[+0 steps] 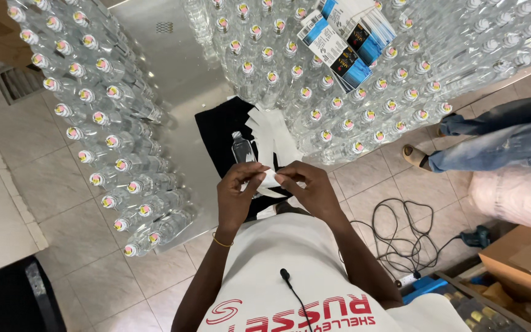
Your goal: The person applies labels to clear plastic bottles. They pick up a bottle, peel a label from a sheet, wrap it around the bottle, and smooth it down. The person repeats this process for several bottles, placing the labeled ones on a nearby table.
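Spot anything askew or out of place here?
Mostly tidy. One bottle lies flat on the black cloth while all the others stand upright. White labels fan loosely beside it. A tangled cable sprawls on the tiles. Both hands pinch one label.

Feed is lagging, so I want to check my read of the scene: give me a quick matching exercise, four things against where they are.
Things:
1. white label strip
2. clear bottle
3. blue and white cartons
4. black cable

Places:
A. coiled on the tiled floor
B. lying on the black cloth
C. on top of the capped bottles
D. pinched between the left hand and right hand

Pairs: 1-D, 2-B, 3-C, 4-A
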